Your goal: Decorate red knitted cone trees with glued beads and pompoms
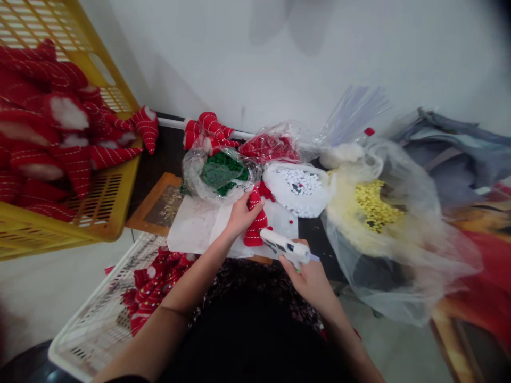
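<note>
My left hand (241, 214) is closed around the upper part of a small red hat (255, 232) with white dashed stitching, held over white paper (195, 223). In my right hand (309, 274) is a white glue gun (284, 246), with a glue stick showing at its back end. The gun's nozzle points left and is at the hat's lower right side; whether it touches the cloth I cannot tell. Just beyond the hat are bags of green pompoms (225, 173), white pompoms (301, 182) and red pompoms (271, 149).
A yellow crate (115, 213) full of stuffed red hats stands at left. Below it, a white basket (80, 324) holds more red hats dotted with pompoms. To the right lies a clear bag of yellow pompoms (373, 205). Glue sticks (353, 114) lean near the wall.
</note>
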Motion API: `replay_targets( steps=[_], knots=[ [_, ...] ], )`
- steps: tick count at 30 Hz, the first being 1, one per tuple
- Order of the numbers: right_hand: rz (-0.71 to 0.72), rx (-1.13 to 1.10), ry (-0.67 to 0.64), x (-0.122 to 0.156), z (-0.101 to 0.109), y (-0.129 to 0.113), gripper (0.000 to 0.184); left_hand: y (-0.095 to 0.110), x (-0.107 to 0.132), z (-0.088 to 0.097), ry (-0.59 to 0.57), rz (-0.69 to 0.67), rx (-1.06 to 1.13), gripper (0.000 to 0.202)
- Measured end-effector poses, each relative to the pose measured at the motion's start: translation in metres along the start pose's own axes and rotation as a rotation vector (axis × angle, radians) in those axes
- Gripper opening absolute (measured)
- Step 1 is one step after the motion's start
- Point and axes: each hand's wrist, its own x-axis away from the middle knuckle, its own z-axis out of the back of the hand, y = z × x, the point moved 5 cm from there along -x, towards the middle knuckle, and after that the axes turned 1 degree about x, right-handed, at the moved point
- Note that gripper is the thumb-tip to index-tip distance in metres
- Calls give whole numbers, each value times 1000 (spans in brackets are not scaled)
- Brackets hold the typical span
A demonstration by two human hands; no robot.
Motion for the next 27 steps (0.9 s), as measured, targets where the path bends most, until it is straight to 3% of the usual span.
replay_targets(
  steps=[8, 13, 27],
  knots=[
    [12, 79, 40, 7, 10, 4, 27, -9, -3, 2, 12, 34, 92, 29],
    [-21, -18, 104, 3, 20, 1, 30, -14, -2, 3, 5, 53, 151, 30],
    [-60, -64, 58, -10, -1, 5, 35, -7, 1, 2, -7, 24, 142, 27]
  ],
)
